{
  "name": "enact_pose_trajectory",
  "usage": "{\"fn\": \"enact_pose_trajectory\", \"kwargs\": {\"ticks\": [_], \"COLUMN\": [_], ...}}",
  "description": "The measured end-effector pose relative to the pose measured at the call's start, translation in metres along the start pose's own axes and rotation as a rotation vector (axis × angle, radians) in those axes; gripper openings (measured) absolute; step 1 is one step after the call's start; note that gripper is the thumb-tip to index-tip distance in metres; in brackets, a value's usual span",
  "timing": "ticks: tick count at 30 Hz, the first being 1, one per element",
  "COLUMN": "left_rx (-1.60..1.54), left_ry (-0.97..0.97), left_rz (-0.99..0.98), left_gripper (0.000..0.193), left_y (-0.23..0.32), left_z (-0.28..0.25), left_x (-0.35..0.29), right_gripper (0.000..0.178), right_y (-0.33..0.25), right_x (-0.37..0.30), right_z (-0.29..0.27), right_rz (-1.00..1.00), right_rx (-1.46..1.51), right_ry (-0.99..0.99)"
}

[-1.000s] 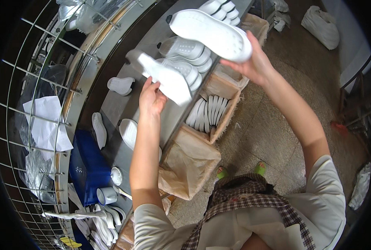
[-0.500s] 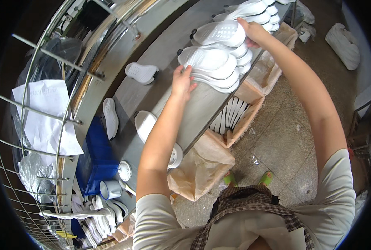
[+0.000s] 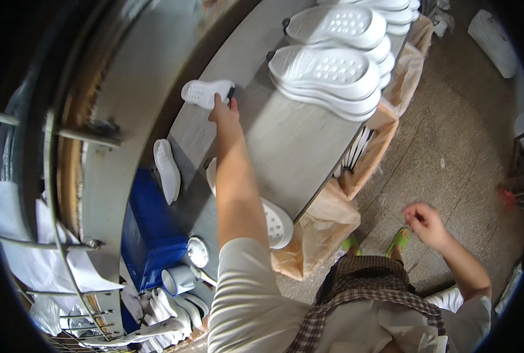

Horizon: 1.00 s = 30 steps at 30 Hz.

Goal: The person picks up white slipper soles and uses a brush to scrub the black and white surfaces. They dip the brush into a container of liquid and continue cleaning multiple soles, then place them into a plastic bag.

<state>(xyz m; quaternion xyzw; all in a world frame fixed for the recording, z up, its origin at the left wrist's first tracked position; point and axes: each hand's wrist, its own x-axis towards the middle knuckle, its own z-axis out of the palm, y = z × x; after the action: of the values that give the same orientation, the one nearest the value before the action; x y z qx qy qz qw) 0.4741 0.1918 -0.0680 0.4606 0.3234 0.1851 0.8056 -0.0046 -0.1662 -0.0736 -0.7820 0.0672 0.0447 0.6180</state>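
My left hand (image 3: 224,110) reaches over the grey table and grips the heel end of a white shoe sole (image 3: 200,93), which has small holes and a dark piece at its heel. Curled and apparently empty, my right hand (image 3: 425,223) hangs over the floor to the right. Two stacks of white soles, a nearer stack (image 3: 326,67) and a farther stack (image 3: 338,25), stand along the table's right side. Another white sole (image 3: 278,225) lies partly hidden under my left forearm. A single sole (image 3: 167,172) rests at the table's left edge.
A blue bin (image 3: 153,235), a white mug (image 3: 178,280) and a round white lid (image 3: 198,252) are at the near left. Lined boxes (image 3: 376,156) stand along the table's right edge. A wire rack (image 3: 50,176) rises at the left; a white sack (image 3: 492,42) lies on the floor.
Both hands have left the stacked soles. My left hand has moved left onto the lone sole; my right has come back toward my body and curled. The view has shifted.
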Motion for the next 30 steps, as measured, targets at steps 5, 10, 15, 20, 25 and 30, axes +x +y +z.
{"fn": "enact_pose_trajectory", "kwargs": {"ticks": [5,10,15,20,25,30], "left_rx": [-0.102,0.1,0.346,0.412,0.136,-0.286], "left_ry": [-0.264,-0.354,0.012,0.296,0.093,-0.156], "left_rz": [-0.105,0.004,0.157,0.134,-0.022,-0.314], "left_gripper": [0.013,0.013,0.012,0.027,0.031,0.026], "left_y": [0.071,0.204,0.24,0.191,0.183,0.214], "left_z": [-0.056,-0.215,-0.312,-0.334,-0.326,-0.282], "left_x": [0.057,0.066,0.061,0.084,0.095,0.027], "right_gripper": [0.009,0.01,0.009,0.011,0.014,0.017], "right_y": [0.021,0.024,0.019,0.013,0.003,-0.014], "right_x": [-0.04,-0.035,-0.028,-0.045,-0.076,-0.085], "right_z": [0.042,0.069,0.091,0.111,0.122,0.124], "right_rz": [0.056,-0.125,-0.196,-0.186,-0.169,-0.262], "right_rx": [-0.14,-0.188,-0.276,-0.352,-0.445,-0.423], "right_ry": [-0.084,-0.204,-0.251,-0.2,-0.193,-0.032]}}
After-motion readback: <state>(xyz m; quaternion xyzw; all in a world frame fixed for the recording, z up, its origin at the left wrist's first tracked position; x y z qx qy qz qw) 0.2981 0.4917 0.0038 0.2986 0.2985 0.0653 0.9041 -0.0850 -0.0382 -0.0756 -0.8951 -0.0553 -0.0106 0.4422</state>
